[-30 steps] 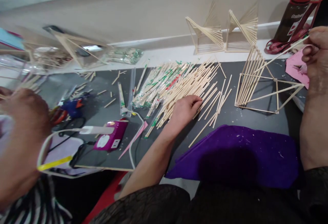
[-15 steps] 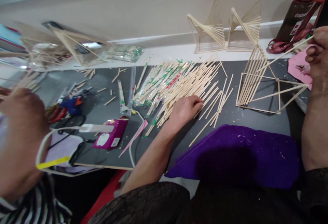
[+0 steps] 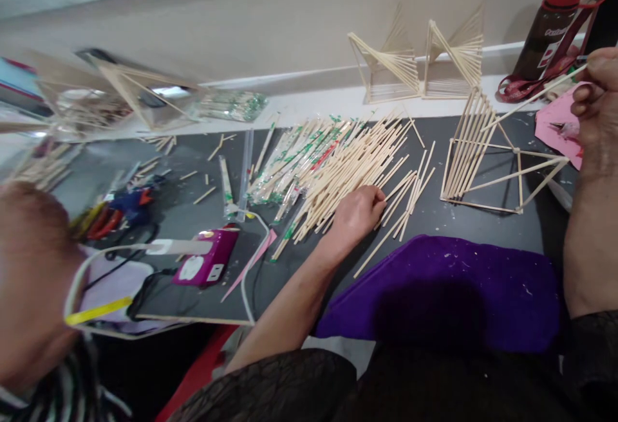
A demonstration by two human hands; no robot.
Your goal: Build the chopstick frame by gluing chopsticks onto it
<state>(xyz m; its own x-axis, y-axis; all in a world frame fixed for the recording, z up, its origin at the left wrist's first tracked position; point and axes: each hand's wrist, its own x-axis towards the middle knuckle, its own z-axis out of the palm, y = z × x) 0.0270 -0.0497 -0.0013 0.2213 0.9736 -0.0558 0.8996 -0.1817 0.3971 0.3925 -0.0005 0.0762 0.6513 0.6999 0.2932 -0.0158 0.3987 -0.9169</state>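
My left hand [image 3: 360, 211] rests at the lower right edge of a pile of loose wooden chopsticks [image 3: 355, 165], its fingers curled and pressed together. Whatever lies between those fingertips is hidden. At the far right, my right hand [image 3: 601, 97] pinches one chopstick [image 3: 541, 97] by its upper end. The stick slants down to the left, its far tip by the slanted row of sticks on an open chopstick frame [image 3: 470, 152]. That frame stands on the grey table, several sticks fanned along its left side.
Two finished stick structures [image 3: 392, 65] stand along the wall. Wrapped chopsticks [image 3: 294, 152] lie left of the pile. A purple cloth [image 3: 449, 293] covers the front edge. A bottle [image 3: 550, 36], pink paper [image 3: 555, 126], a magenta power adapter [image 3: 207, 258] and another person's arm [image 3: 36, 267] flank the space.
The view has shifted slightly. My left hand has moved a little to the right along the chopsticks; my right hand still holds its chopstick by the frame. The other person's hand at left has lowered.
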